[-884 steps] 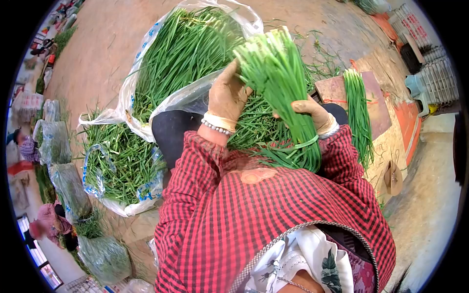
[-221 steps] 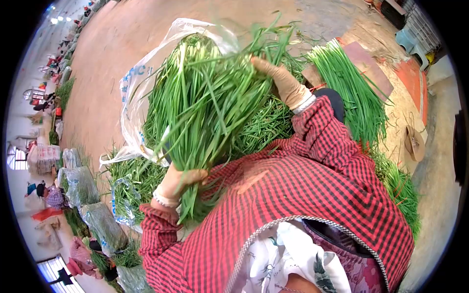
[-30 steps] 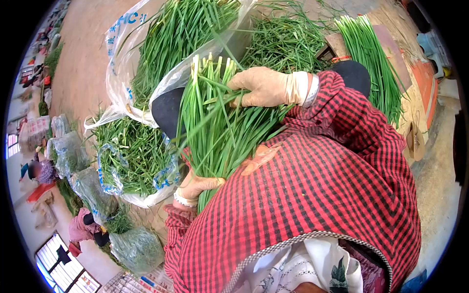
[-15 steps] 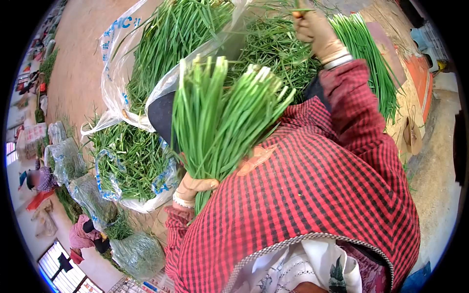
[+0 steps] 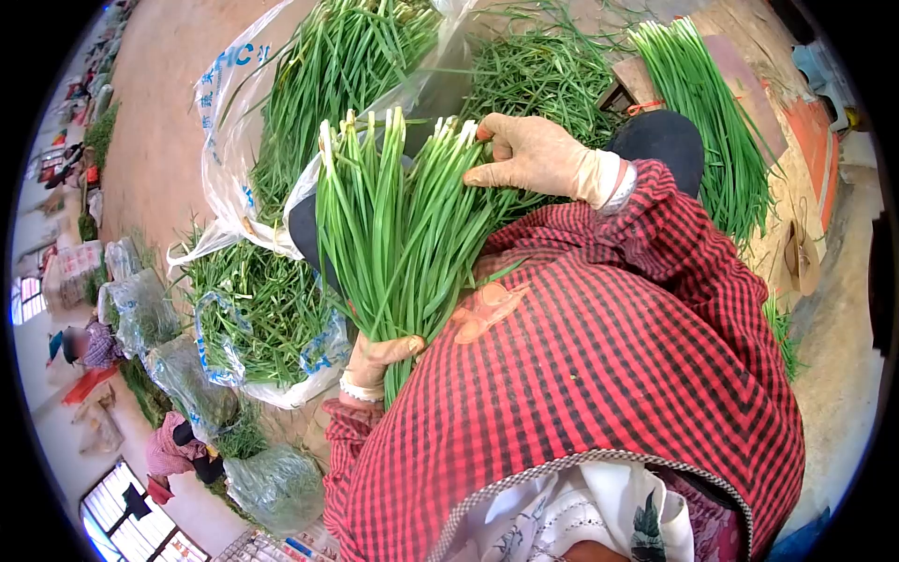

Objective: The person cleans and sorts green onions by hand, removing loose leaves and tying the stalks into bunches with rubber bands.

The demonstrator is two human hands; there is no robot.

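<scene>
Right hand (image 5: pixel 543 157) returned | half-open at top of green bunch (image 5: pixel 401 234) | left hand (image 5: pixel 376 360) clasping bottom

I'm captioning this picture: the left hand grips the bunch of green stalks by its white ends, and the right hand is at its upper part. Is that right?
No: the head view shows the left hand gripping the bunch of green stalks by its lower, green part, not its white ends. The right hand is at its upper part.
</scene>
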